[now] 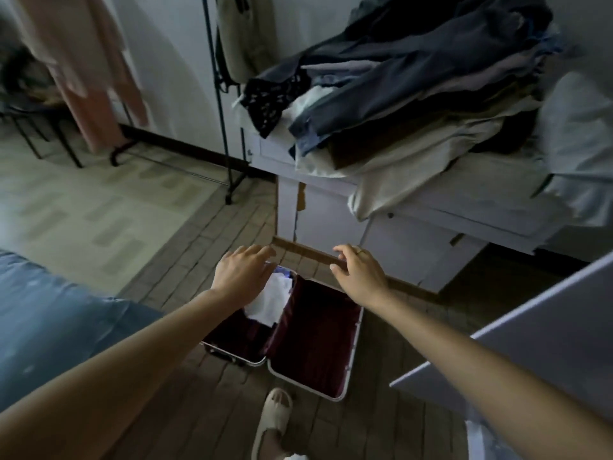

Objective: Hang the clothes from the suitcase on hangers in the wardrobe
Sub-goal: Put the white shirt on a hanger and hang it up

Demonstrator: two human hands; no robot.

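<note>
An open suitcase (315,343) with dark red lining lies flat on the tiled floor below me. White clothes (272,300) lie in its left half; the right half looks bare. My left hand (243,272) reaches down over the white clothes, fingers spread, holding nothing. My right hand (360,268) hovers above the far rim of the right half, fingers apart and empty, a ring on one finger. A black clothes rack (219,104) stands at the back with a pink garment (86,71) hanging at the far left.
A white cabinet (414,207) just behind the suitcase carries a tall pile of folded clothes (414,88). A pale panel edge (530,353) juts in at the right. Blue bedding (49,320) lies at the left. My slippered foot (273,423) stands near the suitcase.
</note>
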